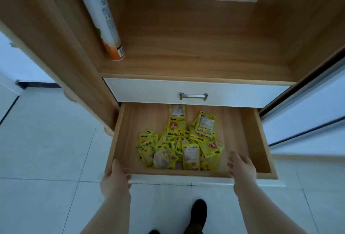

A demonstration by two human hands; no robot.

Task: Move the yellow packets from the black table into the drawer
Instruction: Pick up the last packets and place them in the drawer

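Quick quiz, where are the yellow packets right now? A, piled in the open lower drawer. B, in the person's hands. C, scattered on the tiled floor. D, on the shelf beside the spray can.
A: the yellow packets lie heaped inside the open lower drawer, while the left hand and right hand sit empty at its front edge.

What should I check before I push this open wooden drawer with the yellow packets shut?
1. Yellow packets lie inside the open wooden drawer: ok.
2. No packet overhangs the drawer's front edge: ok.
3. Pile sits low enough to pass under the closed white drawer above: cannot tell.
4. Left hand on the front edge, holding nothing: ok.
5. Right hand at the front edge, empty: ok.
6. Black table cleared of packets: cannot tell, out of view.
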